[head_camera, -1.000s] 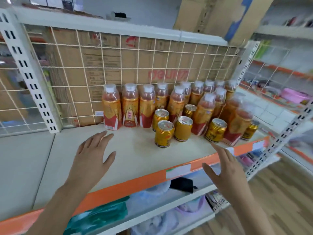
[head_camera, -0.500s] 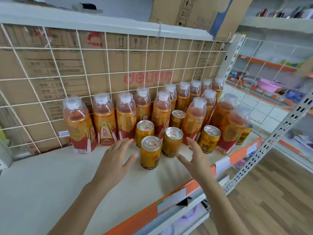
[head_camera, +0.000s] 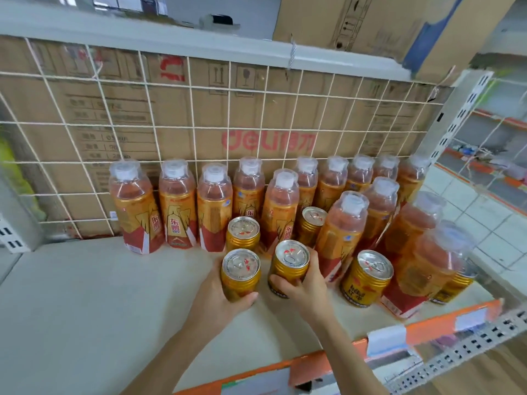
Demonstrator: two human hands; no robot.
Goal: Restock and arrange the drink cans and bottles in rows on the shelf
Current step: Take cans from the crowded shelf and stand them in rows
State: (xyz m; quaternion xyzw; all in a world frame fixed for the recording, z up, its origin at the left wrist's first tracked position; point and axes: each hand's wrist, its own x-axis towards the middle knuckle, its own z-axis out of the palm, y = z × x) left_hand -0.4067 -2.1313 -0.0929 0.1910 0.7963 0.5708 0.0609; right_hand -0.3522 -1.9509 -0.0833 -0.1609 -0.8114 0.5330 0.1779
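Several orange bottles (head_camera: 176, 203) with white caps stand in a row along the wire back grid, with more crowded at the right (head_camera: 342, 235). Gold cans stand in front of them. My left hand (head_camera: 216, 295) grips one gold can (head_camera: 241, 273) from its left side. My right hand (head_camera: 305, 283) grips a second gold can (head_camera: 289, 265) just to the right. Both cans stand upright on the cream shelf (head_camera: 99, 309). Another can (head_camera: 243, 233) stands right behind the left one, one more (head_camera: 312, 223) sits among the bottles, and a further can (head_camera: 368, 276) is at the right.
The shelf's orange front edge (head_camera: 313, 363) carries white price tags. A wire grid (head_camera: 199, 124) backs the shelf, with cardboard boxes behind it. A metal upright (head_camera: 456, 124) closes the right end. A cardboard box (head_camera: 370, 21) sits on the shelf above.
Both hands have reached forward over the shelf and closed round the two front cans. The view has moved nearer the bottles.
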